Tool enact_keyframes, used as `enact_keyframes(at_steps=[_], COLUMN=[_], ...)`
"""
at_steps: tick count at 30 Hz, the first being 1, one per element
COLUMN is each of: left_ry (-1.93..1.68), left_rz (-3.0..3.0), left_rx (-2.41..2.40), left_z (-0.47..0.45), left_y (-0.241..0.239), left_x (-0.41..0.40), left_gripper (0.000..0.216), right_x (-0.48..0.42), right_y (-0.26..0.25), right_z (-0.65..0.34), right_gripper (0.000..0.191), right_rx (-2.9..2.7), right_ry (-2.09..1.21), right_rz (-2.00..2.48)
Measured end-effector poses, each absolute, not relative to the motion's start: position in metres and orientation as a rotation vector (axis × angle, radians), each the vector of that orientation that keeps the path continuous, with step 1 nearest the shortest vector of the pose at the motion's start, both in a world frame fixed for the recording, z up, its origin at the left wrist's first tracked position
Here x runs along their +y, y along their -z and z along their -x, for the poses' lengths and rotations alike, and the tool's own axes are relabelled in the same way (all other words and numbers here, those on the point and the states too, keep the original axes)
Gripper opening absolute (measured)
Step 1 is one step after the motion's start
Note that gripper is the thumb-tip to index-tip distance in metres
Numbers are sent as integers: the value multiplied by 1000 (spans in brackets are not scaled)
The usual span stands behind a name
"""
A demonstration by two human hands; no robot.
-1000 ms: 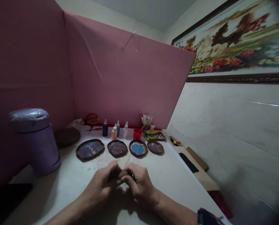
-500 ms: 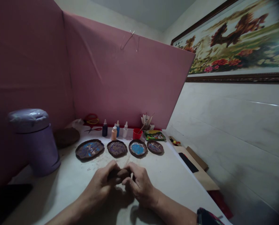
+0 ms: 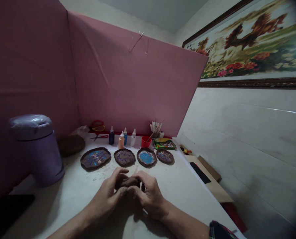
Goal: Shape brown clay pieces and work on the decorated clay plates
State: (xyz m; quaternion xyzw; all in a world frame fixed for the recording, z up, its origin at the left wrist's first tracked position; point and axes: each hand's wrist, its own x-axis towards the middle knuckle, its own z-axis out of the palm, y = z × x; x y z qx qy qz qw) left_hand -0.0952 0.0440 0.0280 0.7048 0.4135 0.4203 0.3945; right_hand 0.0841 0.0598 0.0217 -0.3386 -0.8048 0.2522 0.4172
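Note:
A lump of dark brown clay (image 3: 128, 182) is held between my two hands, just above the white tabletop. My left hand (image 3: 110, 191) curls round its left side, the thumb pressing on the near edge. From the right, my right hand (image 3: 149, 192) grips it with the thumb in front and fingers over the far side. Beyond the hands several shallow brown clay dishes stand in a row: a large painted one (image 3: 95, 158), a purple-speckled one (image 3: 124, 157), one with a blue middle (image 3: 146, 157) and a small one (image 3: 165, 156).
Behind the dishes are paint bottles (image 3: 121, 141), a red cup (image 3: 146, 142) with a brush, a green box (image 3: 165, 143) and scissors (image 3: 99, 136). A purple bin (image 3: 42, 156) and a brown disc (image 3: 71, 145) stand left. Pink panels (image 3: 133, 86) enclose the back.
My fingers have shifted on the clay; the left fingers have lifted and opened a little, and more of the lump shows between the hands. The dishes have stayed put.

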Motion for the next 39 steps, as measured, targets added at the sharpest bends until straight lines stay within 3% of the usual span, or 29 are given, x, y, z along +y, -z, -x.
enact_keyframes(at_steps=[11, 17, 23, 29, 39], left_ry=[-1077, -1068, -1084, -1088, -1083], left_rz=[-2004, -1959, -1692, -1528, -1778], left_rx=[1113, 1123, 1041, 937, 1085], left_z=[96, 96, 94, 92, 99], left_y=[-34, -34, -35, -38, -32], left_x=[45, 44, 43, 41, 46], left_gripper=[18, 24, 19, 25, 34], right_x=[60, 61, 61, 61, 61], right_y=[-20, -17, -20, -22, -21], right_z=[-85, -84, -83, -82, -84], right_gripper=[14, 16, 40, 14, 9], right_rx=[-1981, -1999, -1951, -1972, -2066], right_ry=[-632, -580, -657, -577, -576], right_rz=[894, 859, 857, 870, 860])
